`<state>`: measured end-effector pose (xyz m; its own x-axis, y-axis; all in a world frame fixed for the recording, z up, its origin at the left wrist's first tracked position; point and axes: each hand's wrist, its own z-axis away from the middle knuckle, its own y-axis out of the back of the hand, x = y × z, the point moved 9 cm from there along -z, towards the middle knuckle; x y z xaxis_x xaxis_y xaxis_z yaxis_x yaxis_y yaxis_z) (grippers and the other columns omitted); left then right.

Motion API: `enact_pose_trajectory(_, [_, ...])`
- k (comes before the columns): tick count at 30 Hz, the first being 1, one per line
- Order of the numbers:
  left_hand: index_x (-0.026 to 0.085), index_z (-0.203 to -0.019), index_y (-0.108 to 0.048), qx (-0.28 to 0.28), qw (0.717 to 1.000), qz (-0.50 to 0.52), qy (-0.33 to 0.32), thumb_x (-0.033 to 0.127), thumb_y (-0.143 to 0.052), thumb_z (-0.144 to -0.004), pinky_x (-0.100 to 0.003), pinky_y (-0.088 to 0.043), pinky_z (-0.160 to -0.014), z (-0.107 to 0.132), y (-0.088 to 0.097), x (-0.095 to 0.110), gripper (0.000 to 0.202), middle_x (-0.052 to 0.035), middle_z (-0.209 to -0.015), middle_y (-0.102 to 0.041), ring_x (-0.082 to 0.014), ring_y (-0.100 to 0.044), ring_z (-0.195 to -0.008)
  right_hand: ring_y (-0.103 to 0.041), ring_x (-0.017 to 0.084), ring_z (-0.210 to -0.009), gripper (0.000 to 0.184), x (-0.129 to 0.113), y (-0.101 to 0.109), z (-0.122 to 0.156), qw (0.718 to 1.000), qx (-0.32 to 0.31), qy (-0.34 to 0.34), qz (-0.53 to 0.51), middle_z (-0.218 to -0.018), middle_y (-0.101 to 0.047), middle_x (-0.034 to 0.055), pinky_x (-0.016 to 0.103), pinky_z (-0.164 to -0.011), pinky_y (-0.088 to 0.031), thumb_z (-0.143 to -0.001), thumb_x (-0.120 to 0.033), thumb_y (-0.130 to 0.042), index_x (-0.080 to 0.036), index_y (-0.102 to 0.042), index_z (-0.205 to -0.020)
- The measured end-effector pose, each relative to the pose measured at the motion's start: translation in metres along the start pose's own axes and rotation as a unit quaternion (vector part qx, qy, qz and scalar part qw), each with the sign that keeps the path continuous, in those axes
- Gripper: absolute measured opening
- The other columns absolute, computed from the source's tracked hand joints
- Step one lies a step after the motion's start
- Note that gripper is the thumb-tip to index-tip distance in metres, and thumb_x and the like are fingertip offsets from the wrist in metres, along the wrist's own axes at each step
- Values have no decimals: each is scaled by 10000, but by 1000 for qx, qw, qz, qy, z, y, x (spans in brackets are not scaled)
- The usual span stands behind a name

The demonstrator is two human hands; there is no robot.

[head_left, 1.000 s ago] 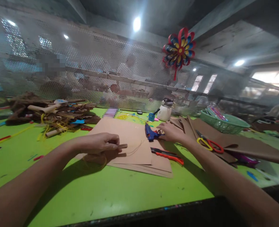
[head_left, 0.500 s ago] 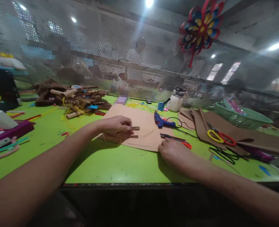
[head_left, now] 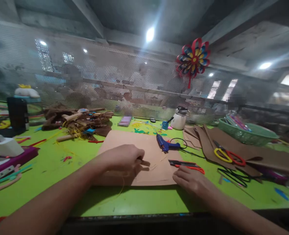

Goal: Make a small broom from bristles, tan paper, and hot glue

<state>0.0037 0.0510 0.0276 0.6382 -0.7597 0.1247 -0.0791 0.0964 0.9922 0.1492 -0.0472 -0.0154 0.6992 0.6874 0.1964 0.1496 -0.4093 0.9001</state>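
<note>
My left hand [head_left: 126, 158] is closed over a pale brown cardboard sheet [head_left: 129, 138], pinching a short brown strip [head_left: 145, 163] whose end sticks out to the right. A thin yellow string [head_left: 159, 161] trails over the sheet beside the strip and hangs below the hand. At the sheet's right edge, my right hand [head_left: 192, 181] lies low with its fingers stretched out, touching the corner. Just beyond those fingers is an orange and black tool [head_left: 188, 164], perhaps a cutter. A blue glue gun [head_left: 166, 143] lies across the sheet's far right corner.
Brown paper scraps [head_left: 85, 122] are heaped at the back left. A purple power strip [head_left: 30, 156] with a white plug stands left. Scissors [head_left: 229, 156] lie on brown paper at right, near a green basket [head_left: 249, 132]. A white jug [head_left: 180, 119] stands behind.
The view has tilted up, so the table sits lower. My left hand has turned knuckles-up and brought the strip down towards the sheet. My right hand's fingers have straightened at the sheet's edge.
</note>
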Motion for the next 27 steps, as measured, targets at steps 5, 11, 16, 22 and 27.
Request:
enact_pose_trajectory(5, [198, -776, -614, -18, 1000, 25, -3, 294, -452, -827, -264, -269, -494, -4, -1, 1, 196, -45, -688, -628, -159, -472, -563, -559, 189, -778, 182, -8, 4, -2, 998, -48, -18, -24, -790, -622, 91, 314, -726, -470, -902, -125, -463, -169, -610, -803])
enact_pose_trajectory(11, [195, -801, -612, 5, 999, 47, -14, 330, -441, -857, -263, -291, -506, -9, -3, -2, 225, -42, -702, -635, -159, -498, -570, -590, 183, -853, 181, 1, 39, -8, 979, -99, -102, -147, -923, -656, 73, 292, -723, -487, -896, -318, -534, -203, -643, -809])
enact_pose_trajectory(16, [195, -859, -601, 21, 998, 46, -28, 321, -424, -875, -262, -303, -510, -12, -5, 0, 218, -43, -726, -643, -167, -520, -583, -563, 223, -1030, 295, 23, 46, -51, 966, 66, -134, -210, -1103, -643, 122, 392, -880, -462, -855, -269, -568, -163, -609, -1127])
enact_pose_trajectory(22, [192, -870, -576, 30, 999, 35, -16, 301, -424, -865, -257, -275, -494, -8, -5, 3, 187, -37, -733, -635, -158, -516, -572, -601, 140, -644, 366, 42, -28, -96, 895, -61, -242, -370, -798, -706, 55, 227, -538, -432, -812, -268, -586, -122, -636, -1144])
enact_pose_trajectory(27, [203, -818, -543, 52, 998, 27, -18, 317, -428, -862, -266, -238, -480, -2, -8, 7, 167, -26, -710, -604, -150, -474, -555, -574, 141, -623, 252, 61, -10, -64, 913, -120, -239, -310, -700, -702, 50, 233, -552, -392, -831, -280, -552, -125, -749, -804])
